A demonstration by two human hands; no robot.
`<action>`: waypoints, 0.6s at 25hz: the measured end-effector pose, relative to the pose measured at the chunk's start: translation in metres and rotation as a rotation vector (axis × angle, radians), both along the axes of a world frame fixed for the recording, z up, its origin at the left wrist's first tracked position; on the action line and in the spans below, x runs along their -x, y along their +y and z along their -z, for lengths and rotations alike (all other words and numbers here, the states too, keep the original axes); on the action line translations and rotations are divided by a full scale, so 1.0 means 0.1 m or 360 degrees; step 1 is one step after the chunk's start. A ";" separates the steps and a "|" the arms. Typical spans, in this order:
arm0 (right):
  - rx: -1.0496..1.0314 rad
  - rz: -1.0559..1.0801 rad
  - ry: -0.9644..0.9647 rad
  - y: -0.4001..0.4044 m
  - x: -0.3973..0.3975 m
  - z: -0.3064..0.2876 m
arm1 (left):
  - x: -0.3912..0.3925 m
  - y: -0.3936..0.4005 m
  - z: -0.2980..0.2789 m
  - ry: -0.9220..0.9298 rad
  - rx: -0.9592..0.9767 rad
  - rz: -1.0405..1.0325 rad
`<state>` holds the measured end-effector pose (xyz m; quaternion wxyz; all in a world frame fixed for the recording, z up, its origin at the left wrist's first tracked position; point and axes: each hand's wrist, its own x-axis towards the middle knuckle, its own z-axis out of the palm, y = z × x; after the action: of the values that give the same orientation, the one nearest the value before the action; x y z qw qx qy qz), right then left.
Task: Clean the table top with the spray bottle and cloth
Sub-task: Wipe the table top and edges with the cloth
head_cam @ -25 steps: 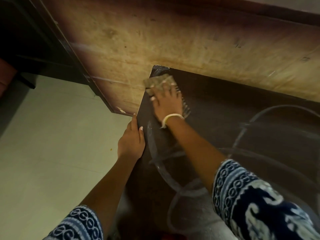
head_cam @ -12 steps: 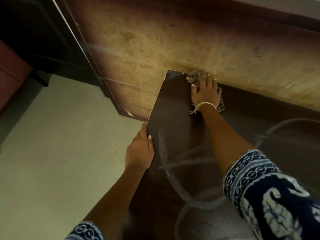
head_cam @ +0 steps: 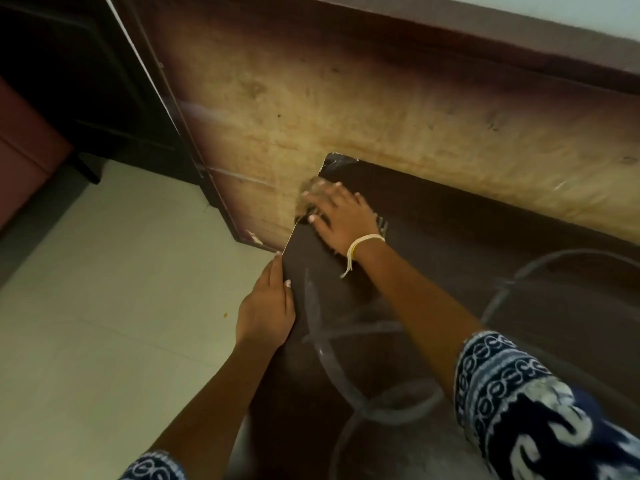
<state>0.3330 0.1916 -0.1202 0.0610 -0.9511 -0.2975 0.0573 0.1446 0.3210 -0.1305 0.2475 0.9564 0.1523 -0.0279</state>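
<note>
My right hand (head_cam: 341, 216) lies flat on a brownish cloth (head_cam: 309, 195), pressing it onto the dark table top (head_cam: 450, 244) at the table's far left edge. Part of the cloth sticks out past the edge, blurred. A pale string band circles that wrist. My left hand (head_cam: 266, 308) rests on the table's left edge, nearer to me, fingers together and holding nothing. Pale curved smear lines mark the dark surface near me. No spray bottle is in view.
A worn tan wooden panel (head_cam: 346, 109) stands upright behind the table. A dark cabinet (head_cam: 86, 81) is at the far left. Pale floor tiles (head_cam: 104, 306) spread to the left of the table.
My right hand has slid the cloth left, from the table's back edge near the corner to its left edge. The left hand has stayed on the table's edge.
</note>
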 end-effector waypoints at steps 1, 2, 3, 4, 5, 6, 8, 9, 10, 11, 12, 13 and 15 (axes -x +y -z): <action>-0.0017 0.0255 0.0007 -0.15 -0.20 -0.01 | 0.03 0.00 0.00 -0.0014 -0.0029 0.0023; -0.0027 0.0497 0.0023 -0.39 -0.35 0.00 | 0.07 0.00 0.00 -0.0023 -0.0065 0.0046; -0.0032 0.0714 0.0018 -0.67 -0.42 0.01 | 0.10 0.00 0.00 -0.0026 -0.0104 0.0067; -0.0041 0.0903 0.0004 -0.99 -0.40 0.01 | 0.13 0.01 -0.01 -0.0025 -0.0136 0.0086; -0.0063 0.1072 0.0003 -1.33 -0.31 0.00 | 0.14 0.01 -0.01 -0.0018 -0.0146 0.0100; -0.0082 0.1203 0.0023 -1.63 -0.19 -0.01 | 0.14 0.01 0.00 -0.0003 -0.0143 0.0111; -0.0054 0.1353 0.0083 -1.88 0.01 -0.05 | 0.14 0.04 0.02 0.0016 -0.0108 0.0106; -0.0036 0.1400 0.0095 -1.81 0.09 -0.04 | 0.14 0.05 0.02 0.0024 -0.0065 0.0108; -0.0041 0.1407 0.0077 -1.64 0.19 -0.04 | 0.15 0.05 0.01 0.0039 -0.0008 0.0119; -0.0066 0.1317 0.0032 -1.39 0.29 -0.04 | 0.18 0.06 0.00 0.0054 0.0035 0.0129; -0.0084 0.1124 0.0004 -1.10 0.42 -0.04 | 0.23 0.06 -0.01 0.0066 0.0035 0.0124; -0.0112 0.0873 0.0001 -0.78 0.61 -0.05 | 0.30 0.05 -0.03 0.0078 -0.0006 0.0109; -0.0119 0.0395 0.0061 -0.22 1.18 -0.04 | 0.53 -0.03 -0.07 0.0094 -0.0148 0.0083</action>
<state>0.2154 0.1696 -0.1166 0.1086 -0.9764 -0.1781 0.0561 0.0916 0.3183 -0.1238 0.1975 0.9693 0.1358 -0.0554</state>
